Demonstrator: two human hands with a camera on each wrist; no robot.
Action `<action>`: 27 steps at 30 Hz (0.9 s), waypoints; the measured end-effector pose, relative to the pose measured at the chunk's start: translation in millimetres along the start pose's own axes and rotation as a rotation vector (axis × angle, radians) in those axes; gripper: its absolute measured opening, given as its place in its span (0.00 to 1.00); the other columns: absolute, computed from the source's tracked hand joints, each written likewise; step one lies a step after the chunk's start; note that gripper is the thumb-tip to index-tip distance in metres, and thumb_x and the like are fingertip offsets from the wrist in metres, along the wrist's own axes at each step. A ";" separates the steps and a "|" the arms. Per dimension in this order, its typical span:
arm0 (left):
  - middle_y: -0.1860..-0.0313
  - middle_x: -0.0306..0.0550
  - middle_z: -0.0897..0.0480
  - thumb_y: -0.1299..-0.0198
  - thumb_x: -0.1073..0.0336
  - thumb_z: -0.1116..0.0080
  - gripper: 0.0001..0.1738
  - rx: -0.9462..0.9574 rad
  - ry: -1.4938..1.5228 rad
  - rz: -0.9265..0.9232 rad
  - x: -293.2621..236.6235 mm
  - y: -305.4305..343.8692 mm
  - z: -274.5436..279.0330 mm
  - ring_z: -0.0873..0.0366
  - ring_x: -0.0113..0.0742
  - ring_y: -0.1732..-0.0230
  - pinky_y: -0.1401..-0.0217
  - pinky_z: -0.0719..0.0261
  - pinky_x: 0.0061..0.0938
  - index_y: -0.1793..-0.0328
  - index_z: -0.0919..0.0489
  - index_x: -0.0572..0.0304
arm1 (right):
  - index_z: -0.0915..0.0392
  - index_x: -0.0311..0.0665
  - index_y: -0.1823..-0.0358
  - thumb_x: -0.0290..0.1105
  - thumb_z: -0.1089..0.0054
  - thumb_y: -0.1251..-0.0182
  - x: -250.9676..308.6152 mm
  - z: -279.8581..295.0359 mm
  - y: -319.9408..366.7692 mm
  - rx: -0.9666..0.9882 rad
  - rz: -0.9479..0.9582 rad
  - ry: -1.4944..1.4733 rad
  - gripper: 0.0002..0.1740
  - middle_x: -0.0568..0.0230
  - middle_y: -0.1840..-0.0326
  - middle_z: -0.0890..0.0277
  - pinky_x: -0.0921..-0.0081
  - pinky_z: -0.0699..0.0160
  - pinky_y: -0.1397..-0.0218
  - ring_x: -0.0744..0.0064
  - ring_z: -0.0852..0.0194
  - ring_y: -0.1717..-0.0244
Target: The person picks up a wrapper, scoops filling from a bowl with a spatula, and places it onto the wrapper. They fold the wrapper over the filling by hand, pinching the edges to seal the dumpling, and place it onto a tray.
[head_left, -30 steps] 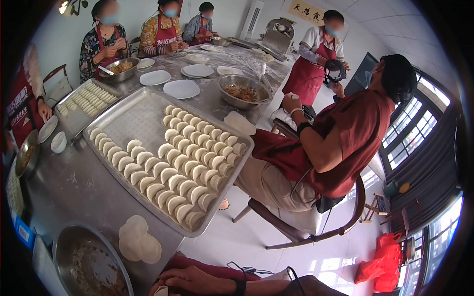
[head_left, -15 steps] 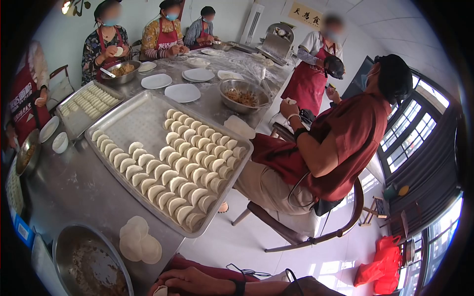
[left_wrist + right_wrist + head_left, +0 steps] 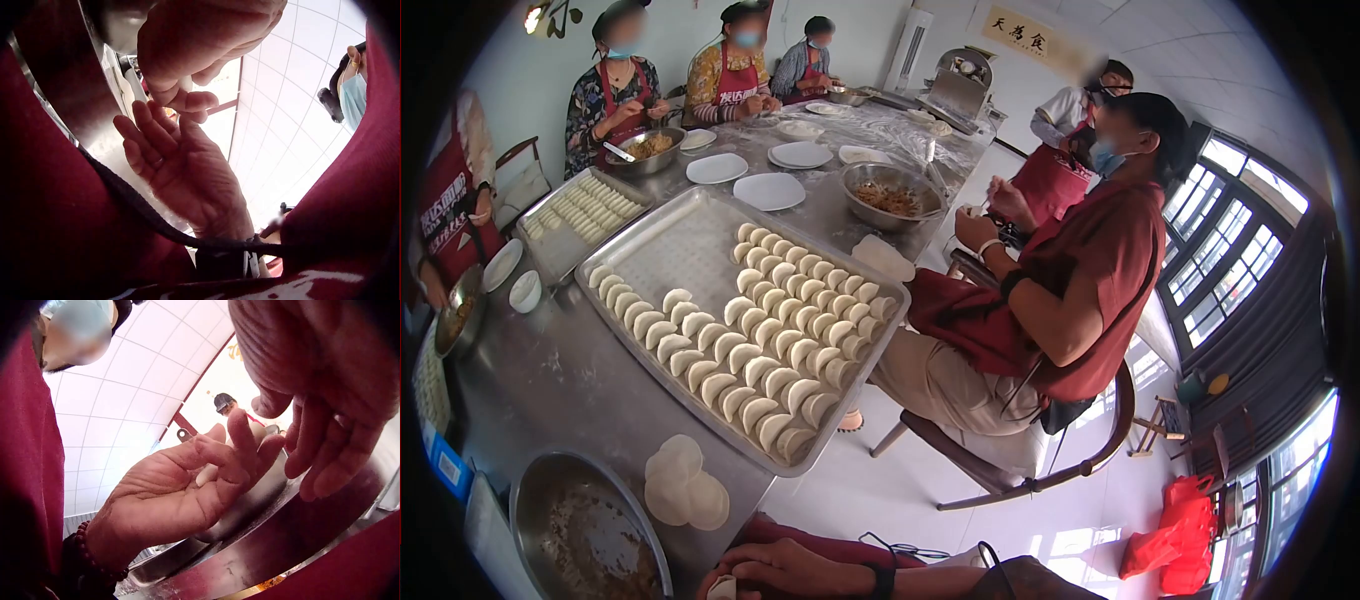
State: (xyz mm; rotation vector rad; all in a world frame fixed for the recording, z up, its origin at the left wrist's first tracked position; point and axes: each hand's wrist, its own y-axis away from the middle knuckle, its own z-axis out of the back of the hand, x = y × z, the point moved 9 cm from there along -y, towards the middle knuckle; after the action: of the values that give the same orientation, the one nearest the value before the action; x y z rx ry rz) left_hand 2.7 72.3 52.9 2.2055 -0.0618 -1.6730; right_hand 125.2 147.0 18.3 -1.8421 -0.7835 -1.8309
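At the bottom edge of the head view, a white dumpling (image 3: 722, 589) shows beside my right hand (image 3: 795, 568). In the right wrist view my left hand (image 3: 165, 487) cradles this dumpling in curled fingers, with pale dough (image 3: 206, 475) showing between them. Thumb and forefinger of my right hand (image 3: 325, 394) come together at its edge. The left wrist view has my left hand (image 3: 200, 50) above and the right hand's palm (image 3: 200, 181) facing it, fingertips close together. Most of the dumpling is hidden by fingers.
Close by are a steel bowl (image 3: 590, 530) with filling remnants and several round wrappers (image 3: 685, 487). Beyond lies a large tray (image 3: 670, 235) with rows of dumplings. A seated person (image 3: 1080, 260) is at the right; others stand or sit round the table with bowls (image 3: 890, 190) and plates (image 3: 770, 192).
My hands stay almost in place at the dumpling. The seated person at the right has turned the head and brought both hands together; the person standing behind has shifted right.
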 end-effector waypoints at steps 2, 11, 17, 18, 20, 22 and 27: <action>0.58 0.45 0.15 0.25 0.63 0.49 0.20 -0.003 0.020 -0.008 0.1 0.9 -0.4 0.25 0.26 0.62 0.55 0.29 0.20 0.34 0.24 0.67 | 0.26 0.33 0.38 0.42 0.54 0.20 1.2 -0.8 1.2 0.000 0.003 0.005 0.22 0.53 0.48 0.17 0.70 0.23 0.40 0.62 0.17 0.46; 0.58 0.45 0.15 0.26 0.62 0.48 0.20 -0.015 0.019 -0.037 -4.4 9.7 0.1 0.25 0.26 0.63 0.56 0.29 0.19 0.35 0.24 0.68 | 0.26 0.33 0.38 0.42 0.54 0.20 2.6 -3.3 3.2 -0.014 0.030 0.053 0.22 0.52 0.47 0.17 0.69 0.23 0.40 0.60 0.17 0.46; 0.58 0.45 0.15 0.26 0.63 0.48 0.20 -0.055 0.011 -0.055 3.1 16.9 6.9 0.25 0.26 0.63 0.58 0.28 0.19 0.35 0.23 0.68 | 0.26 0.33 0.37 0.41 0.54 0.20 5.3 -8.7 7.5 0.008 0.067 0.030 0.22 0.50 0.47 0.17 0.68 0.22 0.41 0.57 0.17 0.47; 0.58 0.45 0.15 0.26 0.63 0.47 0.20 -0.061 0.004 -0.066 1.3 18.6 6.4 0.24 0.26 0.63 0.57 0.27 0.19 0.35 0.23 0.67 | 0.26 0.32 0.37 0.41 0.54 0.20 5.9 -9.2 8.3 0.007 0.076 0.027 0.22 0.50 0.48 0.17 0.69 0.22 0.41 0.57 0.17 0.47; 0.58 0.45 0.15 0.27 0.63 0.47 0.20 -0.075 -0.011 -0.086 -2.6 22.5 4.6 0.24 0.26 0.63 0.57 0.27 0.19 0.34 0.24 0.67 | 0.27 0.32 0.37 0.42 0.54 0.20 7.1 -10.7 9.7 0.003 0.094 0.021 0.23 0.49 0.48 0.17 0.69 0.22 0.41 0.57 0.17 0.47; 0.59 0.44 0.15 0.27 0.63 0.47 0.20 -0.079 -0.008 -0.086 -4.1 25.4 3.8 0.24 0.26 0.63 0.57 0.27 0.19 0.34 0.24 0.67 | 0.27 0.32 0.37 0.42 0.55 0.20 11.4 -11.2 12.1 0.000 0.114 0.029 0.23 0.49 0.48 0.17 0.69 0.22 0.42 0.58 0.16 0.47; 0.59 0.44 0.16 0.27 0.64 0.47 0.20 -0.088 0.017 -0.111 -6.5 33.6 0.5 0.24 0.26 0.63 0.58 0.27 0.18 0.34 0.25 0.67 | 0.27 0.31 0.38 0.41 0.55 0.19 21.7 -11.8 19.1 0.008 0.170 0.025 0.22 0.49 0.49 0.17 0.69 0.22 0.42 0.59 0.16 0.48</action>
State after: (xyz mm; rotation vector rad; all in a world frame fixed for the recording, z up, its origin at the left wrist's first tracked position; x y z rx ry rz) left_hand 6.5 42.5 69.4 2.1929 0.1387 -1.6811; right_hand 128.2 127.0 42.1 -1.8183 -0.6046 -1.7375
